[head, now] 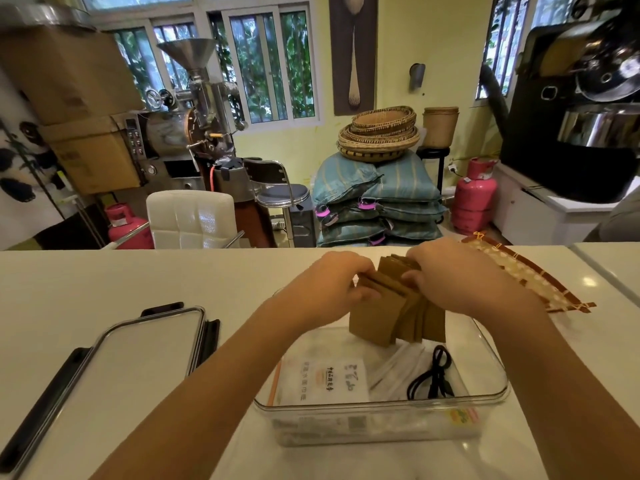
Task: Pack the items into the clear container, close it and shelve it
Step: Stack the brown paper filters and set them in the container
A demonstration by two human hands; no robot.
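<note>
A clear plastic container (491, 393) sits open on the white counter in front of me. Inside lie a white printed packet (329, 381), clear wrapped pieces and a coiled black cable (434, 375). Both hands hold a stack of brown paper packets (391, 313) upright over the container's far end. My left hand (332, 282) grips the stack's left top edge, my right hand (450, 275) its right top edge. The container's lid (138, 355), clear with black latches, lies flat to the left.
A woven mat with brown edging (530, 275) lies on the counter behind my right hand. The counter's far edge (173, 251) faces a white chair, a stool, stacked sacks with baskets, pink gas cylinders and roasting machines.
</note>
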